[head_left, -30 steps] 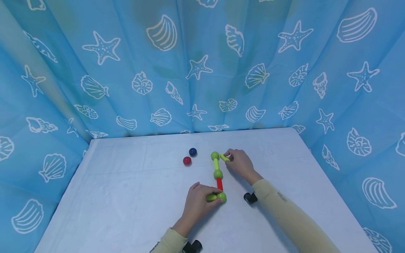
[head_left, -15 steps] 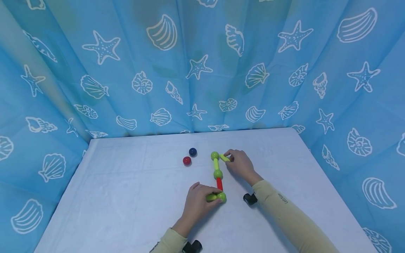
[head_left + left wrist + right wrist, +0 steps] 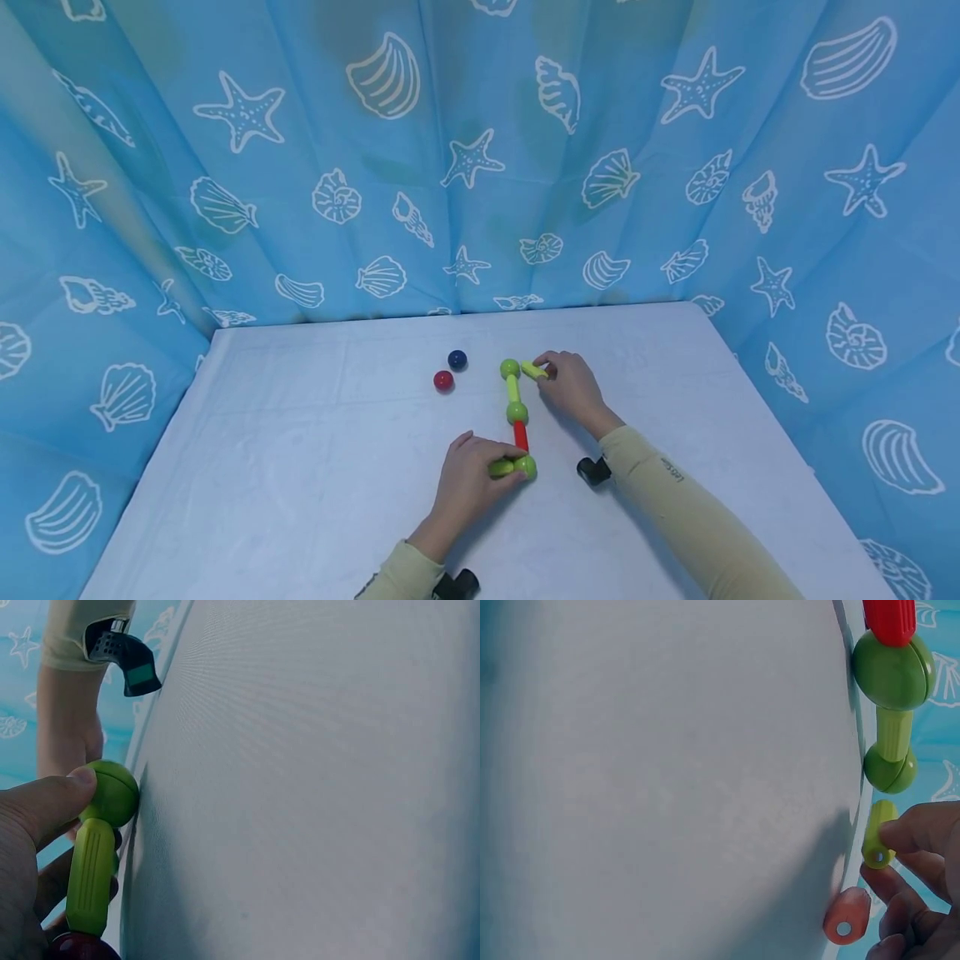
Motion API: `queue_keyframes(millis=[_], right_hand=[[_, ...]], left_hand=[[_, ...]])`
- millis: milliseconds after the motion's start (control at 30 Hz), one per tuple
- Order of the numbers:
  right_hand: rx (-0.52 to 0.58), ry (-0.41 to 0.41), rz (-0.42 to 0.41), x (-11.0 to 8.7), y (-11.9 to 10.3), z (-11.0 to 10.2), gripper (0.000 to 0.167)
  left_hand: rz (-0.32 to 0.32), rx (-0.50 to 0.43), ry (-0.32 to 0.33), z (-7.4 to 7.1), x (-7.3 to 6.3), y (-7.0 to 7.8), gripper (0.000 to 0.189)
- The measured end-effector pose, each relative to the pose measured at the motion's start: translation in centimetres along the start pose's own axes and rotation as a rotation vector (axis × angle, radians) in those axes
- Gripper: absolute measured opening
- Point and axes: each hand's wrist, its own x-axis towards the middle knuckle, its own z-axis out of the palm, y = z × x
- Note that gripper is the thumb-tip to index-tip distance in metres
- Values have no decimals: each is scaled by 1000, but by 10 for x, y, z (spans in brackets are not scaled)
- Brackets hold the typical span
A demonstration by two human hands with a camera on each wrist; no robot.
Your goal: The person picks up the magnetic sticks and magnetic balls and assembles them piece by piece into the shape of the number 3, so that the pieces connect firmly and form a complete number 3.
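A chain of magnetic balls and rods lies on the table: a far green ball, a yellow-green rod, a middle green ball, a red rod and a near green ball. My left hand pinches this near ball. From it another yellow-green rod runs under the palm, with a dark red ball at its lower end. My right hand pinches a loose yellow-green rod, its tip pointing at the far green ball, a small gap between.
A dark blue ball and a red ball sit left of the chain. An orange-red rod lies by the right fingers in the right wrist view. Behind the white table hangs a blue shell-print curtain.
The rod in my right hand has tilted a little, and the fingers on it have shifted slightly. My left hand stays on the near green ball; the chain has not moved.
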Motion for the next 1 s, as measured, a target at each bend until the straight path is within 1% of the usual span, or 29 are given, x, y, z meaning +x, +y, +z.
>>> queue_keyframes(millis=[233, 400, 567, 667, 833, 1000], right_hand=[[27, 41, -8, 6, -3, -3, 29], [27, 39, -21, 11, -6, -3, 28], [50, 15, -23, 16, -16, -4, 29], [72, -6, -42, 19, -23, -4, 29], [73, -47, -81, 26, -30, 0, 29], [81, -84, -102, 30, -36, 6, 28]], left_hand=[[-4, -6, -2, 0, 1, 0, 31], [-9, -12, -5, 0, 0, 1, 30], [-11, -17, 5, 1, 0, 0, 30], [-15, -19, 8, 1, 0, 0, 30], [-13, -19, 4, 1, 0, -1, 30], [-4, -21, 7, 1, -1, 0, 29]])
